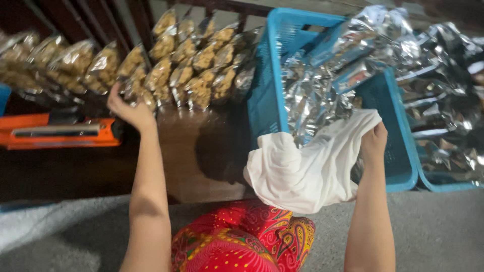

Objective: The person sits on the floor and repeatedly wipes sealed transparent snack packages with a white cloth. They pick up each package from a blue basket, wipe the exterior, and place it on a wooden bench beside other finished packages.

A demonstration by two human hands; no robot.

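My left hand [130, 108] reaches forward and touches the near edge of a row of clear snack packets [166, 70] filled with yellow-brown pieces; whether it grips one is unclear. My right hand [374, 142] holds up a white cloth [307, 168] that hangs crumpled over the front of a blue plastic basket [267, 100]. The basket contains several crinkled silver foil bags [322, 80].
An orange heat sealer [60, 132] lies at the left on the dark wooden board [201, 151]. A second blue basket [443, 184] with more silver bags stands at the right. A red patterned garment [242, 239] covers my lap above the grey floor [433, 231].
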